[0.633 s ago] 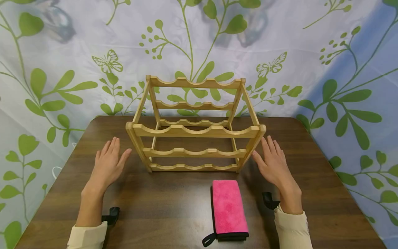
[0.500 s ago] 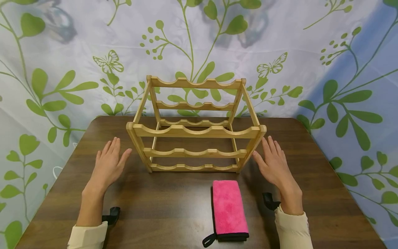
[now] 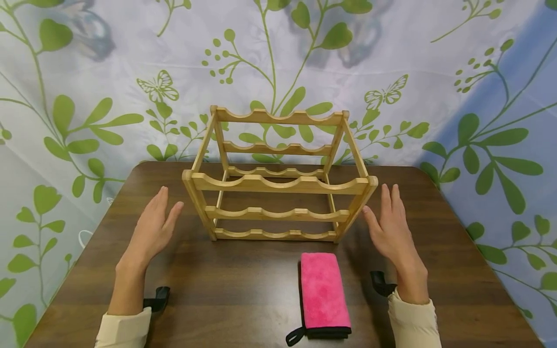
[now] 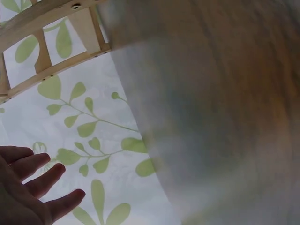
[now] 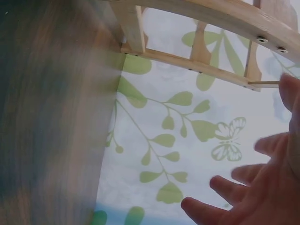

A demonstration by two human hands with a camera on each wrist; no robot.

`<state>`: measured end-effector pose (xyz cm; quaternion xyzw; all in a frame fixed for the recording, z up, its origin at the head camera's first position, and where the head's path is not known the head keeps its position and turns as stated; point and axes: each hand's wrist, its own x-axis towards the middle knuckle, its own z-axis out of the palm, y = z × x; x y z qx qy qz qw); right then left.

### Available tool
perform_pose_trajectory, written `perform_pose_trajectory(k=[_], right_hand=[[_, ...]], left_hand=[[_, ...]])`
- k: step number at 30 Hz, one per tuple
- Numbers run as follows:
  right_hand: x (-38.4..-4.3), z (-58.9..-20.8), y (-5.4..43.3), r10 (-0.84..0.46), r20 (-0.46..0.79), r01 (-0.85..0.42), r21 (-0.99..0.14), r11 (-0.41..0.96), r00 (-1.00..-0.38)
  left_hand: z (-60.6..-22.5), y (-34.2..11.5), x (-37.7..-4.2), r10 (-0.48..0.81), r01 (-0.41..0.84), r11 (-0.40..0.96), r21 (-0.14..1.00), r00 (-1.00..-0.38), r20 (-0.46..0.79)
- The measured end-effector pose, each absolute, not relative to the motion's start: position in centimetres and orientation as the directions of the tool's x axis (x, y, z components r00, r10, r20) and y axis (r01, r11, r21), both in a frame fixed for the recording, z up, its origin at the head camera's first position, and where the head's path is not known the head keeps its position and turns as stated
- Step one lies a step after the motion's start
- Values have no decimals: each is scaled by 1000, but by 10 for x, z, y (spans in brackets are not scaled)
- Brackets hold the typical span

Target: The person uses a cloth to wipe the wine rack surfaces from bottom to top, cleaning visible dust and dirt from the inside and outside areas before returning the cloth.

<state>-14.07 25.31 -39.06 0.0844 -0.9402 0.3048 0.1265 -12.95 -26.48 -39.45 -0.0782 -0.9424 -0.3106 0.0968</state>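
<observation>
A light wooden wine rack (image 3: 278, 183) with scalloped rails in three tiers stands upright on the brown table. My left hand (image 3: 150, 229), fingers straight and palm turned inward, is to the left of the rack with a gap between them. On the other side my right hand (image 3: 393, 232) is held the same way, its thumb close by the rack's front right post. Neither hand holds anything. In the left wrist view the spread fingers (image 4: 44, 183) show below the rack's side; the right wrist view has the other hand's fingers (image 5: 234, 187) apart likewise.
A folded pink cloth (image 3: 324, 292) with black edging and a loop lies in front of the rack. The table (image 3: 235, 290) ends at the back against a white curtain (image 3: 174, 29) printed with green leaves. Black wrist mounts (image 3: 158, 298) stick out beside both forearms.
Both hands have turned more edge-on, and the right has moved slightly away from the rack. The whole head view has shifted a little. The rack and cloth stay in place.
</observation>
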Motion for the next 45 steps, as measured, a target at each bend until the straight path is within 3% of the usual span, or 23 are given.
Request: perform_pose_trajectory(k=[7, 12, 14, 18, 21, 25, 36, 45], right_hand=[[-137, -386, 249, -36, 394, -279, -581, 765, -919], [-137, -386, 245, -33, 492, -347, -563, 750, -870], [-136, -384, 241, 9, 562, -375, -562, 737, -827], [-133, -375, 231, 203, 702, -429, -610, 666, -682], [-130, -366, 226, 351, 730, -473, -660, 583, -587], [-122, -358, 220, 415, 727, -507, -682, 527, -547], [-100, -358, 195, 248, 875, -721, -483, 497, -416], [-89, -360, 182, -151, 839, -770, -389, 506, -523]], left_hand=[[-385, -253, -124, 0, 246, 689, 682, -941, 340], [-383, -238, -125, -46, 352, 577, 737, -887, 459], [-381, -233, -124, -59, 387, 533, 752, -870, 489], [-377, -225, -123, -65, 415, 498, 761, -858, 510], [-374, -221, -125, -47, 418, 504, 756, -861, 507], [-373, -214, -129, -26, 417, 491, 765, -870, 491], [-375, -209, -126, 11, 385, 496, 779, -899, 437], [-351, -187, -125, -2, 532, 462, 709, -799, 601]])
